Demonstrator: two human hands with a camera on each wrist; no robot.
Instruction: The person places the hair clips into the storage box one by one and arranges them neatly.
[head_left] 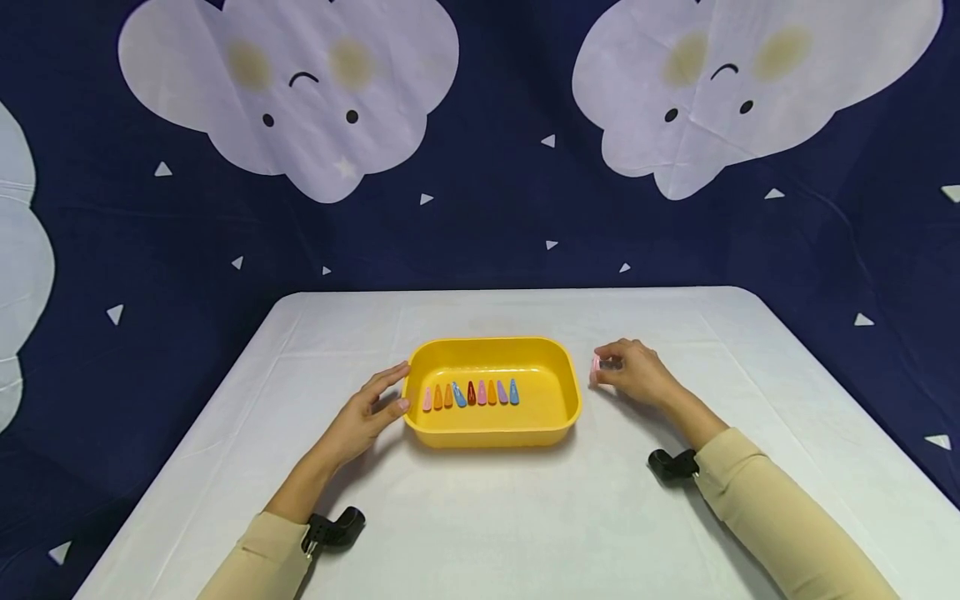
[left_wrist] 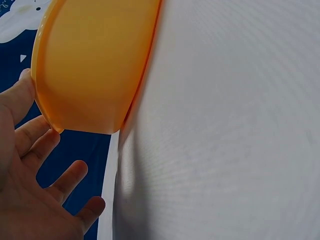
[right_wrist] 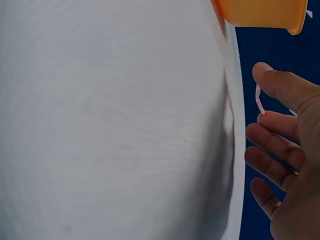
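A yellow plastic tray point(head_left: 540, 408) stands on the white table. Inside it, a row of several small snap hair clips point(head_left: 471, 393) in pink, orange, blue, red and purple lies toward the left. My left hand point(head_left: 367, 417) rests at the tray's left end. In the left wrist view its thumb point(left_wrist: 22, 95) touches the rim and the other fingers spread loosely beside the end wall. To the right of the tray, my right hand point(head_left: 637, 372) pinches a pink hair clip point(right_wrist: 259, 100) between thumb and index finger, with its other fingers loosely bent.
A white cloth point(head_left: 480, 517) covers the table. Behind it hangs a dark blue backdrop point(head_left: 480, 242) with cloud faces and small white triangles. Black wrist cameras point(head_left: 337, 528) sit at both beige sleeves.
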